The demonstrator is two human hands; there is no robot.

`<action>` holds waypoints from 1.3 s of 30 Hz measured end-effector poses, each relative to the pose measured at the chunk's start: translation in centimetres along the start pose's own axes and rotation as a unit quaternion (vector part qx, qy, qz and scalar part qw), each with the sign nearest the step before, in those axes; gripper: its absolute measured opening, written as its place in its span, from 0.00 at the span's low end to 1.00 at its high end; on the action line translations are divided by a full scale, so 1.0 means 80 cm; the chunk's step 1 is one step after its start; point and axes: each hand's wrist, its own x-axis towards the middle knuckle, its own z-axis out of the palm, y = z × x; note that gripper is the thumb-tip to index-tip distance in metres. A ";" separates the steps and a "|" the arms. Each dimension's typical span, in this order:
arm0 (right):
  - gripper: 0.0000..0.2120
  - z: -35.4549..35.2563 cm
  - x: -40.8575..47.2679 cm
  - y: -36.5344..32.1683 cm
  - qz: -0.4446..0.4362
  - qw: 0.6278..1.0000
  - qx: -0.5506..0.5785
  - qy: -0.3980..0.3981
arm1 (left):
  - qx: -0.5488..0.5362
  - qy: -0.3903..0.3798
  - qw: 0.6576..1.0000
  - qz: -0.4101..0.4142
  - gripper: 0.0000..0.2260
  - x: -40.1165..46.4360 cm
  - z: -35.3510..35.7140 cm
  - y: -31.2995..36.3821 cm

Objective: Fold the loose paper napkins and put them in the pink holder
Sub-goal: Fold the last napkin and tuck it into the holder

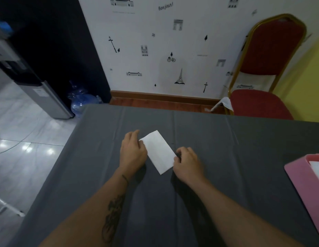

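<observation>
A white paper napkin (pixel 158 152), folded into a long rectangle, lies slantwise on the dark grey tablecloth (pixel 226 139) in the middle of the table. My left hand (pixel 133 152) rests on its left long edge, fingertips touching the paper. My right hand (pixel 188 163) pinches the napkin's right edge near the lower corner. The pink holder (pixel 301 179) stands at the right edge of the view, cut off by the frame, with a white napkin (pixel 318 169) inside it.
A red chair with a gold frame (pixel 262 97) stands behind the table's far right corner. A water dispenser (pixel 35 86) and a blue water bottle (pixel 80 102) stand on the tiled floor to the left. The table's left edge runs diagonally.
</observation>
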 end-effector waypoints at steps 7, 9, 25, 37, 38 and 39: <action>0.14 0.013 0.012 -0.030 0.084 0.993 -0.072 -0.031 | 0.222 -0.135 0.956 0.135 0.21 0.029 0.017 0.013; 0.13 0.012 0.015 -0.033 0.106 0.992 -0.050 -0.044 | 0.252 -0.161 0.940 0.166 0.22 0.029 0.024 0.019; 0.04 -0.119 -0.044 0.042 0.037 0.995 0.084 -0.048 | 0.238 -0.265 0.881 0.311 0.10 -0.009 0.024 0.154; 0.05 -0.275 -0.135 0.177 0.108 0.988 0.078 0.083 | 0.019 -0.299 0.905 0.303 0.09 -0.111 0.121 0.336; 0.06 -0.285 -0.142 0.189 0.108 0.985 0.090 0.098 | 0.009 -0.301 0.903 0.306 0.09 -0.124 0.133 0.351; 0.08 -0.296 -0.150 0.200 0.108 0.982 0.106 0.114 | -0.004 -0.298 0.904 0.305 0.10 -0.136 0.145 0.365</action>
